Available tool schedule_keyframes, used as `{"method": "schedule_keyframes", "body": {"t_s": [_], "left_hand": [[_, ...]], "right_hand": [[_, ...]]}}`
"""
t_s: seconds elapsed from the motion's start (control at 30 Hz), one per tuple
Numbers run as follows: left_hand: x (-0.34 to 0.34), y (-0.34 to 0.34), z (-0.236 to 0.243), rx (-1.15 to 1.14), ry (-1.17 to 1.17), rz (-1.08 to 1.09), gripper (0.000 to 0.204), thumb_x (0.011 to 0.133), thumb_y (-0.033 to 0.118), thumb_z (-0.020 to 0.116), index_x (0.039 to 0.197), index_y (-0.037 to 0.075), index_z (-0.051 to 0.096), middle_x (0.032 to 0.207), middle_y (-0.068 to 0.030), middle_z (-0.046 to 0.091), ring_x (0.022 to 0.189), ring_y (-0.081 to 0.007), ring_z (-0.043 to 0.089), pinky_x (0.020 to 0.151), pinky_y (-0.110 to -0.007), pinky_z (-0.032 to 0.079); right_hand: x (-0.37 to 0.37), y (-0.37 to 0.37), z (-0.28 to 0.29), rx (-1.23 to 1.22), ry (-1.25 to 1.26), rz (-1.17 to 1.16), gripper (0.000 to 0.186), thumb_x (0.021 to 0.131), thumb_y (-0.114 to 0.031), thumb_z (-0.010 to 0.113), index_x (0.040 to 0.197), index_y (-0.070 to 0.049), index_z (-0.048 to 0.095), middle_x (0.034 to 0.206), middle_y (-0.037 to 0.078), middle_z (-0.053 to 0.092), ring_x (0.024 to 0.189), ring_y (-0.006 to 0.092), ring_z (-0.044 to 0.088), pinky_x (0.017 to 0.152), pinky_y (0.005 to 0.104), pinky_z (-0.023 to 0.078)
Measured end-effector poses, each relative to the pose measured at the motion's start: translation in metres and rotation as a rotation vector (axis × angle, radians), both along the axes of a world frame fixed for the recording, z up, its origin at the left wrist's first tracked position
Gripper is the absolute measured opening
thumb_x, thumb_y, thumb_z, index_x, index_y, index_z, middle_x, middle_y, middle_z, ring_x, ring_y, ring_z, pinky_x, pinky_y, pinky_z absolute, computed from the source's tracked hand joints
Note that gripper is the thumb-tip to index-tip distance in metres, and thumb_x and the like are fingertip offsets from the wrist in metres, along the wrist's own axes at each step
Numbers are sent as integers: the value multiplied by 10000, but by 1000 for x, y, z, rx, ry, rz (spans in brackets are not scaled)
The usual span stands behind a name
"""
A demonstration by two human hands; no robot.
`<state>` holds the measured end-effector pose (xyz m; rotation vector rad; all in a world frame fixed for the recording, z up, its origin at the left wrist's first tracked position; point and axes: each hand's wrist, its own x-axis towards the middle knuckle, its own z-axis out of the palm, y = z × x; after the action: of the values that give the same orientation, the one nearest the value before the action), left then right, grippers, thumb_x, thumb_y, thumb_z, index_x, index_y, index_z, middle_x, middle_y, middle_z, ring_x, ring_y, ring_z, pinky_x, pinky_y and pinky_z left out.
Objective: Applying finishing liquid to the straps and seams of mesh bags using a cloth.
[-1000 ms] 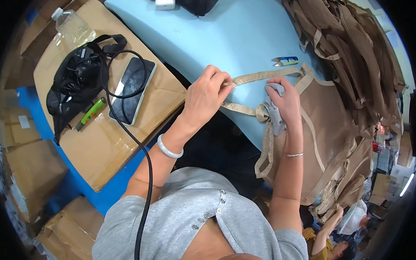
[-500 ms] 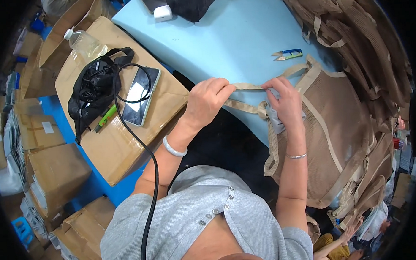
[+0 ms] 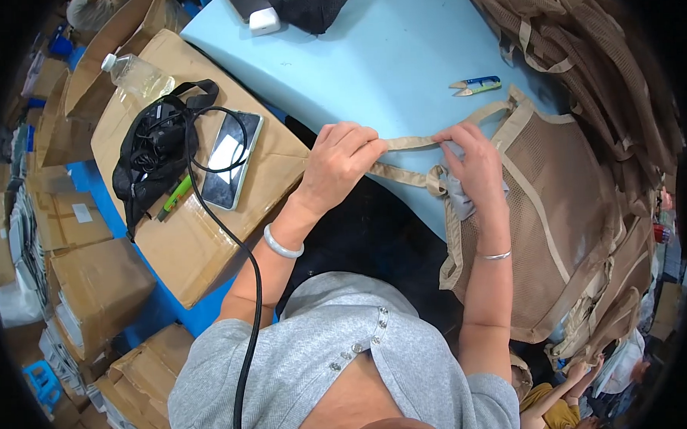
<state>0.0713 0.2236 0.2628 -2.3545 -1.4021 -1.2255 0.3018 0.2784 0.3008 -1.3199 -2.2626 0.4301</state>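
A beige fabric strap (image 3: 410, 142) is stretched between my two hands over the near edge of the light blue table (image 3: 369, 70). My left hand (image 3: 340, 165) is closed on its left end, where the strap folds back toward a knot or loop. My right hand (image 3: 474, 161) pinches the strap further along, with a bit of grey cloth (image 3: 459, 200) showing under the palm. The strap belongs to a brown mesh bag (image 3: 562, 199) with beige binding, lying to the right, partly beneath my right forearm. Small thread snips (image 3: 476, 86) with blue and green handles lie beyond my right hand.
More brown mesh bags (image 3: 580, 47) are heaped at the far right. On a cardboard box (image 3: 209, 257) at left lie a phone (image 3: 234, 161), a black pouch (image 3: 155, 142) and a clear bottle (image 3: 138, 76). A black cable (image 3: 254, 308) crosses my left arm. Another person's arm (image 3: 551, 404) shows lower right.
Both hands keep hold of the strap, still pulled out between them. The left hand has shifted very slightly left, the right slightly right. The view has moved a little.
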Motion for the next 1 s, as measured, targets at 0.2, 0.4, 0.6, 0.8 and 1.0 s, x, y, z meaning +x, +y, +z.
{"method": "schedule_keyframes", "body": {"t_s": [0.2, 0.4, 0.6, 0.8, 1.0], "left_hand": [[6, 4, -3, -59, -106, -42, 185, 750, 65, 731, 925, 93, 677, 855, -21, 611, 804, -204, 589, 732, -326, 461], [10, 8, -6, -113, -153, -74, 168, 791, 68, 698, 955, 78, 662, 840, -22, 581, 778, -192, 584, 714, -320, 448], [13, 4, -7, -175, -222, -86, 200, 785, 41, 722, 978, 89, 701, 805, -44, 581, 724, -212, 582, 661, -329, 487], [17, -1, -3, -230, -179, -87, 222, 790, 10, 708, 1003, 72, 700, 799, -55, 565, 715, -215, 586, 644, -328, 491], [19, -3, 1, -419, -370, -115, 198, 812, 15, 679, 1009, 34, 681, 844, -88, 546, 747, -259, 603, 659, -359, 517]], "right_hand": [[-8, 14, 4, 63, -58, -56, 96, 836, -89, 653, 913, -141, 676, 889, 45, 623, 744, 256, 609, 635, 371, 494], [-8, 27, 0, 54, 3, -45, 96, 840, -96, 659, 922, -139, 687, 909, 48, 630, 789, 261, 624, 672, 372, 510], [-4, 28, 0, 33, -21, -40, 107, 837, -94, 669, 935, -131, 689, 917, 57, 636, 800, 272, 624, 697, 369, 511], [-6, 20, 5, 12, 223, -120, 119, 826, -67, 672, 943, -46, 664, 967, 109, 671, 860, 269, 650, 746, 345, 518], [-26, -4, 25, -273, 266, -49, 153, 795, -40, 682, 945, -25, 661, 913, 145, 677, 830, 294, 662, 737, 352, 519]]}}
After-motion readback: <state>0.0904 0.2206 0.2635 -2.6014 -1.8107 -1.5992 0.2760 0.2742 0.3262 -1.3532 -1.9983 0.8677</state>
